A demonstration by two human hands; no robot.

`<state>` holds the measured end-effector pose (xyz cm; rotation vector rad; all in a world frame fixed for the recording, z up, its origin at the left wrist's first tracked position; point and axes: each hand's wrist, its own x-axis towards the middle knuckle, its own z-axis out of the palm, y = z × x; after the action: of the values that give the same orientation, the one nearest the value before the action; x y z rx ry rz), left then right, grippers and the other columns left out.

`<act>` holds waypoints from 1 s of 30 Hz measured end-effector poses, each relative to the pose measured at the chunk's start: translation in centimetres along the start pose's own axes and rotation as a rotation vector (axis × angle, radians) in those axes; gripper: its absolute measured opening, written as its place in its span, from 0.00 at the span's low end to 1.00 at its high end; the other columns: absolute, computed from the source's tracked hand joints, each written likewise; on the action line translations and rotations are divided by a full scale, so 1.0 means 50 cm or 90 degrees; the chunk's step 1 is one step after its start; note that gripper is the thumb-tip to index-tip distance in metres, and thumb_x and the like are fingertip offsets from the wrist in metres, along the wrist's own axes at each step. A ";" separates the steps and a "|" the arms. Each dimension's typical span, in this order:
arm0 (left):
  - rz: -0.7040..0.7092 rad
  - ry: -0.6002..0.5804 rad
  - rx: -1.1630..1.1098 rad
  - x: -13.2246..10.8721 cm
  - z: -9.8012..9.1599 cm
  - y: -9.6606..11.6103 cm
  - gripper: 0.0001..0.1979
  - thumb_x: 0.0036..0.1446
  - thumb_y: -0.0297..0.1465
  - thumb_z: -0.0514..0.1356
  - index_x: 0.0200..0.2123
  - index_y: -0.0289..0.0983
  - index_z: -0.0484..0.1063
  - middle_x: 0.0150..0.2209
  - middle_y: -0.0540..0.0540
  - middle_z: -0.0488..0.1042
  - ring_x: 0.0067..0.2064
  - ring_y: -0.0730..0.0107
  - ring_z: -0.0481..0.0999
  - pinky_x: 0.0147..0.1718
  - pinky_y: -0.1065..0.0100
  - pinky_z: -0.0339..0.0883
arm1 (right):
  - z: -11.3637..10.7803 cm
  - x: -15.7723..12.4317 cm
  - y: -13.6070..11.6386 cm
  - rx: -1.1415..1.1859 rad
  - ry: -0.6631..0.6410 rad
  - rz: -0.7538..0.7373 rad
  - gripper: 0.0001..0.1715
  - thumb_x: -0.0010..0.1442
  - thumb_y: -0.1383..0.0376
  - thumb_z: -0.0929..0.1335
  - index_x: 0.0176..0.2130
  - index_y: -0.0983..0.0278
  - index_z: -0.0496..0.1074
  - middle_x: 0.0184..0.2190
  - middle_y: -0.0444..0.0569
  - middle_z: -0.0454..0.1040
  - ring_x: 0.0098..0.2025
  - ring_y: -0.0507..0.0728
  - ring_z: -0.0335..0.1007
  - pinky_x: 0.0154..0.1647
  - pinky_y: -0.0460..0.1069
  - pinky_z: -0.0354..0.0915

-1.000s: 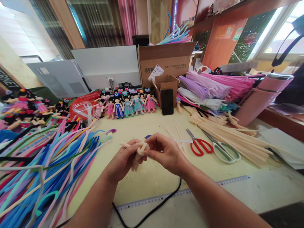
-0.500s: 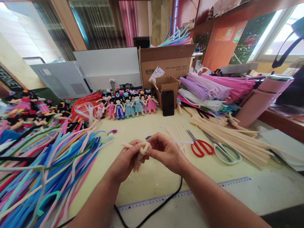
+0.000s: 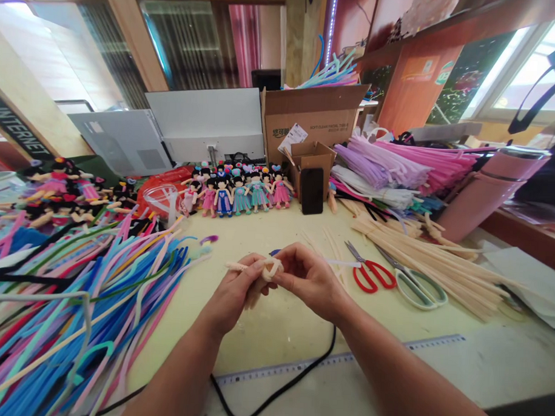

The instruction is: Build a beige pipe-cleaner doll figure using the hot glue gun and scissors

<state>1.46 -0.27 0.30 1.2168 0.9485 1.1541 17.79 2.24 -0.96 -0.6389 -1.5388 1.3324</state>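
In the head view, the step in hand looks like working a small loop in the cream piece (image 3: pixel 272 269), held above the surface (image 3: pixel 273 335); the next move seems to call for a steady left grip and fine right fingertip control. The left hand (image 3: pixel 236 286) is closed around the piece, its thumb beside the loop. The right hand (image 3: pixel 312 281) is narrow, thumb and forefinger pinching the loop's edge; its other fingers are partly hidden.
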 end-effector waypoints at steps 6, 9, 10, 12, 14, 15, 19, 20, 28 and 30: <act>0.025 0.018 0.029 -0.004 0.007 0.005 0.17 0.59 0.44 0.58 0.27 0.36 0.73 0.23 0.50 0.69 0.27 0.71 0.65 0.28 0.70 0.59 | -0.002 0.000 -0.004 -0.029 -0.006 0.003 0.23 0.54 0.47 0.74 0.36 0.61 0.69 0.26 0.42 0.70 0.29 0.52 0.69 0.31 0.50 0.67; 0.027 0.019 0.033 -0.004 0.008 0.008 0.18 0.59 0.44 0.58 0.27 0.36 0.73 0.23 0.50 0.69 0.26 0.72 0.65 0.28 0.70 0.59 | 0.000 -0.002 -0.007 -0.040 0.003 0.004 0.23 0.53 0.48 0.74 0.36 0.61 0.69 0.26 0.41 0.69 0.28 0.51 0.67 0.29 0.49 0.64; 0.024 0.020 0.028 -0.003 0.008 0.008 0.17 0.59 0.44 0.59 0.27 0.36 0.73 0.23 0.50 0.69 0.26 0.72 0.65 0.28 0.70 0.59 | 0.000 -0.002 -0.008 -0.048 0.007 0.003 0.22 0.53 0.48 0.75 0.36 0.62 0.69 0.26 0.41 0.69 0.27 0.51 0.67 0.28 0.48 0.63; 0.014 0.017 0.004 -0.002 0.007 0.007 0.16 0.57 0.43 0.60 0.26 0.36 0.73 0.22 0.50 0.69 0.26 0.73 0.65 0.27 0.70 0.58 | 0.001 -0.003 -0.010 -0.060 0.010 0.002 0.22 0.53 0.49 0.75 0.35 0.62 0.70 0.25 0.41 0.68 0.27 0.51 0.66 0.28 0.48 0.62; 0.000 0.014 -0.030 0.000 0.006 0.005 0.16 0.55 0.43 0.61 0.26 0.36 0.72 0.22 0.51 0.68 0.25 0.73 0.64 0.26 0.71 0.58 | 0.001 -0.003 -0.012 -0.065 0.003 0.003 0.21 0.54 0.49 0.74 0.35 0.62 0.70 0.26 0.42 0.69 0.27 0.51 0.66 0.28 0.48 0.61; -0.007 0.013 -0.047 0.001 0.005 0.004 0.15 0.54 0.43 0.62 0.26 0.36 0.72 0.21 0.51 0.68 0.25 0.74 0.64 0.25 0.71 0.57 | 0.001 -0.003 -0.012 -0.066 -0.001 0.004 0.21 0.54 0.49 0.74 0.35 0.62 0.69 0.26 0.42 0.69 0.27 0.51 0.66 0.28 0.48 0.61; -0.026 0.020 -0.091 0.002 0.005 0.003 0.14 0.51 0.41 0.64 0.25 0.36 0.72 0.21 0.51 0.69 0.24 0.74 0.63 0.25 0.71 0.57 | 0.000 -0.004 -0.013 -0.079 -0.001 0.004 0.21 0.54 0.49 0.74 0.36 0.62 0.69 0.26 0.42 0.69 0.28 0.52 0.66 0.28 0.48 0.61; -0.028 0.021 -0.097 0.003 0.005 0.003 0.13 0.51 0.41 0.64 0.25 0.36 0.73 0.21 0.51 0.69 0.24 0.74 0.63 0.25 0.71 0.58 | 0.001 -0.004 -0.014 -0.083 -0.002 0.004 0.21 0.54 0.49 0.74 0.36 0.62 0.69 0.27 0.42 0.69 0.28 0.52 0.66 0.28 0.49 0.61; -0.039 0.031 -0.130 0.004 0.001 0.000 0.11 0.50 0.37 0.65 0.25 0.36 0.73 0.21 0.52 0.69 0.25 0.74 0.65 0.26 0.71 0.60 | 0.001 -0.005 -0.014 -0.112 0.001 -0.007 0.21 0.55 0.49 0.73 0.38 0.61 0.71 0.27 0.43 0.69 0.29 0.53 0.67 0.30 0.49 0.63; -0.039 0.028 -0.137 0.004 0.000 0.000 0.10 0.49 0.37 0.66 0.25 0.36 0.73 0.21 0.52 0.69 0.26 0.74 0.65 0.27 0.72 0.60 | 0.001 -0.005 -0.014 -0.115 0.002 -0.011 0.20 0.55 0.50 0.73 0.38 0.61 0.71 0.27 0.43 0.69 0.29 0.52 0.66 0.30 0.49 0.62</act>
<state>1.50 -0.07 0.31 0.9861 0.8643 1.2048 17.96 1.83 -0.39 -0.7382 -1.6714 1.1881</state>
